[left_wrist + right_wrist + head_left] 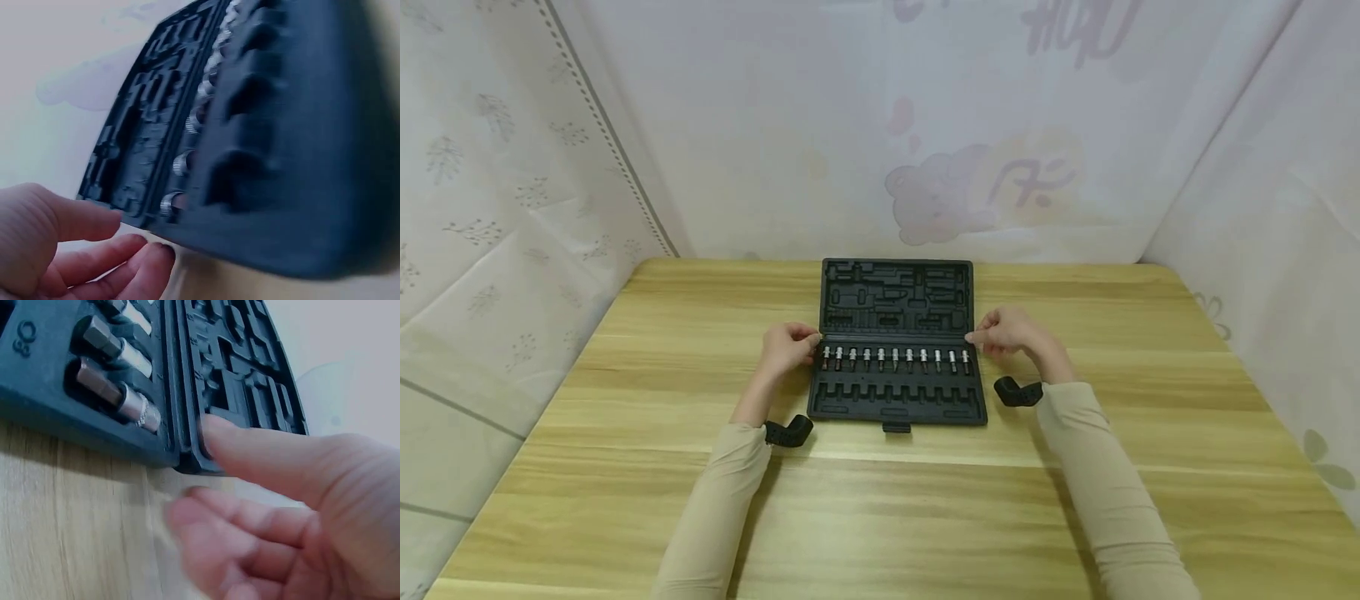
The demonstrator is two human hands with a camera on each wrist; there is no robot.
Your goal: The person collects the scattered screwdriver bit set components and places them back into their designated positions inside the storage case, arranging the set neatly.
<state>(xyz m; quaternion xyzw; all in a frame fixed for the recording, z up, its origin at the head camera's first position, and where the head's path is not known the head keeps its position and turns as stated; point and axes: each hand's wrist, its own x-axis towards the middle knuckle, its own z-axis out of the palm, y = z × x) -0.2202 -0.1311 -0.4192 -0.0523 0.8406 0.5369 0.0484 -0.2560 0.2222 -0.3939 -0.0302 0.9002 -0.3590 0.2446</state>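
Note:
A black plastic bit-socket case (896, 408) lies unfolded on the wooden table, its moulded lid (898, 292) laid back on the far side. Silver bit sockets (881, 355) sit in one row of slots just in front of the hinge. At the case's left edge, by the hinge, is my left hand (785, 346), thumb tip right at the lid's rim and fingers just below it. My right hand (1006, 331) mirrors it at the right edge. In the right wrist view its thumb (262, 453) overlaps the lid's rim, while the blurred fingers (237, 537) are spread beneath, apart from the case.
The wooden table (895, 517) extends around the case on all sides. Pale printed curtains (760, 125) hang behind and at both sides. Black wrist mounts (790, 432) stick out from the beige sleeves. A latch (897, 427) projects at the case's front.

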